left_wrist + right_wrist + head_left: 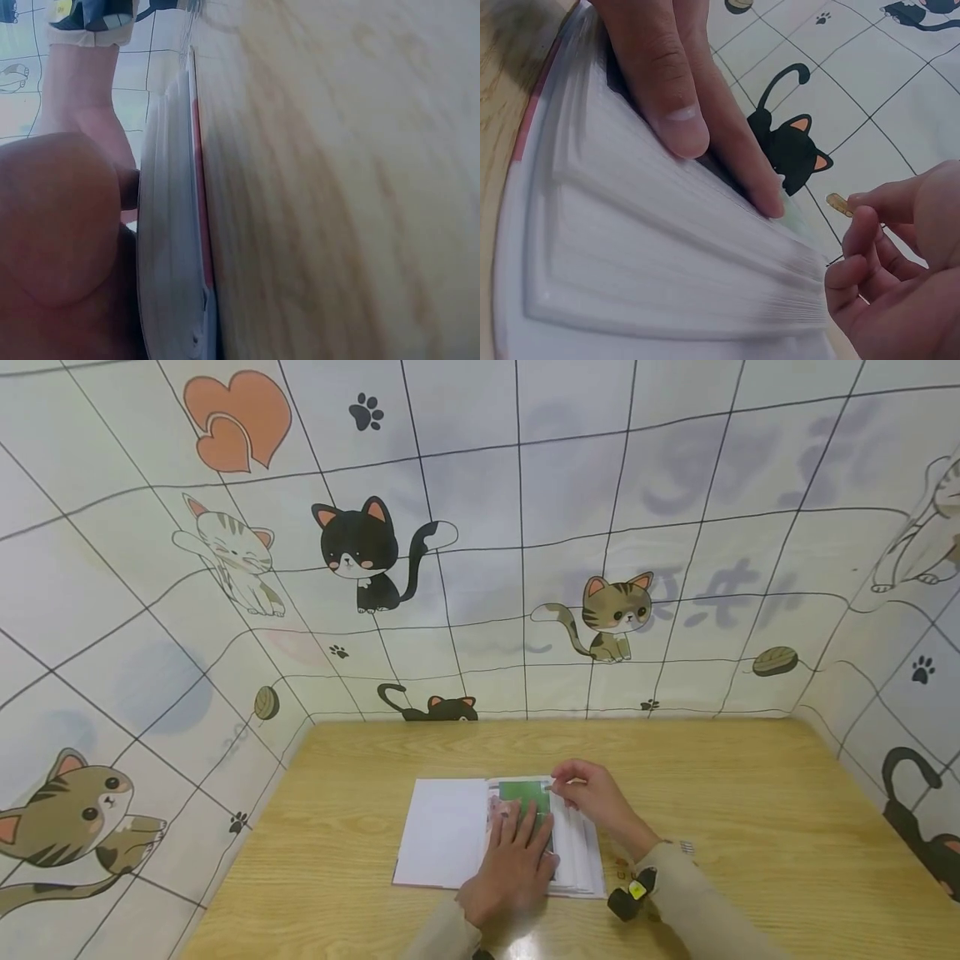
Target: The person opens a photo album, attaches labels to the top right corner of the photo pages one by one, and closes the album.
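- an open book [480, 839] lies flat on the wooden table [750, 827], in the near middle of the tabletop, just in front of the person.
- its left page [442, 839] is blank white; the right side shows a green picture [525, 793] near the top, partly covered by a hand.
- the stack of right-hand pages [667, 255] fans out in steps along the outer edge, and a thin red cover edge [201, 217] shows underneath against the wood.
- the left hand [517, 868] lies palm down on the right-hand page, fingers straight and pressing flat, fingertips [682, 120] resting on the paper close to the fanned edges.
- the right hand [596, 797] is at the book's upper right corner, fingers curled, thumb and forefinger pinching a small thing there; the head view is too small to show it, and the right wrist view shows a small tan piece [838, 204] at the fingertips, though whether it is held cannot be told.
- both forearms wear light beige sleeves [697, 902], and a small black device with a yellow spot [633, 893] sits at the right wrist.
- a cream sheet printed with cartoon cats [367, 556], paw prints, yarn balls and orange hearts [240, 418] over a black grid surrounds the table on three sides.
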